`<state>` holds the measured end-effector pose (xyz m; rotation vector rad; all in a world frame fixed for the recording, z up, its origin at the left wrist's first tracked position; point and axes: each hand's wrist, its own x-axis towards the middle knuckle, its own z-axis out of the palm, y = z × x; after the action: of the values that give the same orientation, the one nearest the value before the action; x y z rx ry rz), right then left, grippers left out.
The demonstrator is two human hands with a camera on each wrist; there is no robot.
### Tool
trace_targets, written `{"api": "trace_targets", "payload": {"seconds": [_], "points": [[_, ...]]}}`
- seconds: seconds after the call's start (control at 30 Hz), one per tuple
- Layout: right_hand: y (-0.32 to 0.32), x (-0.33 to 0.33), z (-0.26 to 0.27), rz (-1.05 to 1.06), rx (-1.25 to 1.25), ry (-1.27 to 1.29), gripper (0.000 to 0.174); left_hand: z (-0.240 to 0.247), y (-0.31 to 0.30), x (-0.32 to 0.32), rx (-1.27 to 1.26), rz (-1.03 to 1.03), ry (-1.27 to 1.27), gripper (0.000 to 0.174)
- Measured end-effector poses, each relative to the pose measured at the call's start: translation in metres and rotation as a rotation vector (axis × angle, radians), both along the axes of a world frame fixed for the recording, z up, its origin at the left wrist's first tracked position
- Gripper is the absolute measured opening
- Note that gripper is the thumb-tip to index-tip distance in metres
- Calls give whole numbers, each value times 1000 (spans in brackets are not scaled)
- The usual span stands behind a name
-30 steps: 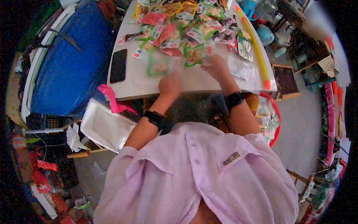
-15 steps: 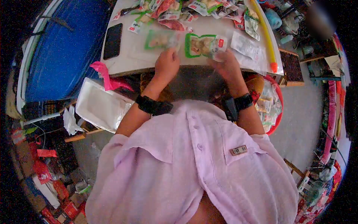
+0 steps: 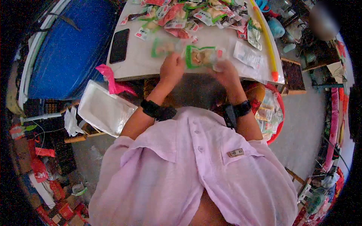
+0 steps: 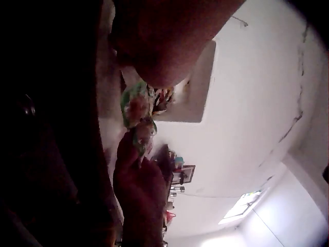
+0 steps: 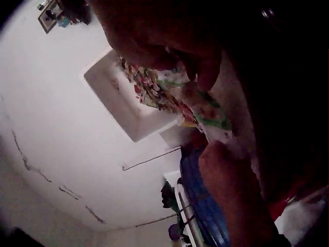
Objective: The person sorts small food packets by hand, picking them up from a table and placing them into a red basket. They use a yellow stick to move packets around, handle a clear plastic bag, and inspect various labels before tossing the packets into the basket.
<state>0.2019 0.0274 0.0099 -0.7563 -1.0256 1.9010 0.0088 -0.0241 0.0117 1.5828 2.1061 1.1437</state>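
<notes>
My left hand (image 3: 172,71) pinches a clear food packet with a green edge (image 3: 162,47), blurred over the front of the white table. The right hand (image 3: 227,74) grips a second green-edged packet (image 3: 201,56) by its right end; pale chunks show through the plastic. The two packets are side by side, almost level with each other. In the left wrist view the right hand (image 4: 139,185) holds its packet (image 4: 144,133) upright. From the right wrist, curled fingers (image 5: 208,72) show around a packet's end, and the left hand (image 5: 226,180) is at a packet's lower end (image 5: 218,135).
Many mixed food packets (image 3: 211,15) lie heaped at the table's far side. A phone (image 3: 119,46) is at left; clear plastic bags (image 3: 249,54) and a yellow stick (image 3: 268,41) lie at right. Below are a white foam tray (image 3: 103,107) and a red basin (image 3: 281,116) holding packets.
My right hand has drawn its packet back toward the table's front edge, beside the left one. The left hand keeps its packet in about the same place. The head view has shifted slightly.
</notes>
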Motion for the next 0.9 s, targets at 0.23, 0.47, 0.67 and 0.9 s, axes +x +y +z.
{"api": "trace_targets", "payload": {"seconds": [0.23,0.47,0.67,0.9], "points": [[-3,-7,6,-140,-269,135,15,7,-3,6,31,-38,155,13],[-9,-38,34,115,888,-1169,24,26,-6,16,-28,-50,335,14],[-1,-56,-3,189,1266,-840,27,27,-6,23,-5,-83,401,15],[12,-48,1,167,1454,-1052,22,18,-18,20,-32,-177,388,15]]}}
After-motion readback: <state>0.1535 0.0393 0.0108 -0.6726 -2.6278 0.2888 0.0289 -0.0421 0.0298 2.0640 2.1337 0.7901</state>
